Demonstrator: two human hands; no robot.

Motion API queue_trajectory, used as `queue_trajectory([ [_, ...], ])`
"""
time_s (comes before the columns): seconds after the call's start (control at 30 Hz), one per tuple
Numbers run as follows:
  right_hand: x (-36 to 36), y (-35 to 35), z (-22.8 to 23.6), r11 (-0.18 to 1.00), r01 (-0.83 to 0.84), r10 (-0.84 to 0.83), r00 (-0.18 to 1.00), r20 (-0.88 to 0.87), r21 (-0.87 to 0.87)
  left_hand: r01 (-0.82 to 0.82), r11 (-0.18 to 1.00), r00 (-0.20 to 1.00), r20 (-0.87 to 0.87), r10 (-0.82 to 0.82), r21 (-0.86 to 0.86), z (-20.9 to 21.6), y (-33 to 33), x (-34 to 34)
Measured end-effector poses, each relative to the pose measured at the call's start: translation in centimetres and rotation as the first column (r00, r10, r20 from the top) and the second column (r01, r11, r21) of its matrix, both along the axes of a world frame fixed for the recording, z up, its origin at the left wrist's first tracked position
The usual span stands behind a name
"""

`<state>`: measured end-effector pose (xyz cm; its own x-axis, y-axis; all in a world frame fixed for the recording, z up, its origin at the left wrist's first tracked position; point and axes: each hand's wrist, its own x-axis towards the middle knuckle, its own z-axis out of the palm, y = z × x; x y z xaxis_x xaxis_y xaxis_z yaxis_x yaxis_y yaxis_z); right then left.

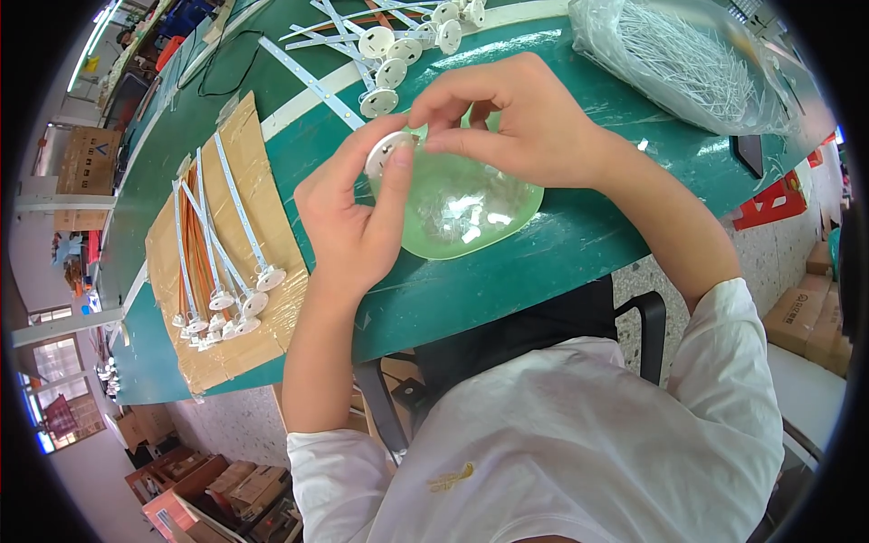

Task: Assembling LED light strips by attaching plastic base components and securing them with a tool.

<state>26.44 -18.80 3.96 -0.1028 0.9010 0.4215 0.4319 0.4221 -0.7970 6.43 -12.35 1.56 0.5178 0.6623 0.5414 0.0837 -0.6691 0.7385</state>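
Observation:
My left hand (358, 195) grips a white round disc (384, 156) with small slots, held between thumb and fingers. A pale strip with dots (312, 83) runs from the upper left to behind those fingers; its joint with the disc is hidden. Fingers pinched together, my right hand (516, 122) is close against the disc's right edge. Whatever it pinches is too small to make out. Below both hands sits a translucent green bowl (425, 237), its contents blurred by glare.
Several strips with white discs (385, 72) lie at the table's far side. More rest on a cardboard sheet (195, 357) at left. A clear plastic bag (615, 45) of thin pale wires lies far right, beside a dark phone-like object (747, 154). A chair armrest (650, 330) stands below the table edge.

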Motion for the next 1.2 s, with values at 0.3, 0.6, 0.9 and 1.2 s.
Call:
queue_trajectory([
  [0.3,-0.03,-0.04,-0.03,0.996,0.000,-0.008,0.996,0.091,0.093,0.020,0.998,0.997,-0.070,-0.016,0.054,0.11,-0.07,0.07],
  [0.6,-0.38,-0.01,-0.51,0.984,0.074,-0.078,0.997,0.021,0.160,0.037,0.999,0.999,-0.039,-0.037,0.012,0.18,-0.18,-0.04],
  [0.9,-0.51,-0.19,-0.28,0.993,0.050,-0.053,0.998,0.024,0.106,0.096,0.974,0.988,0.139,-0.068,-0.203,0.55,-0.38,-0.45],
  [1.2,-0.81,-0.20,-0.71,0.994,-0.002,0.001,1.000,0.012,0.108,0.080,0.979,0.976,0.214,-0.039,-0.189,0.54,-0.49,-0.65],
])
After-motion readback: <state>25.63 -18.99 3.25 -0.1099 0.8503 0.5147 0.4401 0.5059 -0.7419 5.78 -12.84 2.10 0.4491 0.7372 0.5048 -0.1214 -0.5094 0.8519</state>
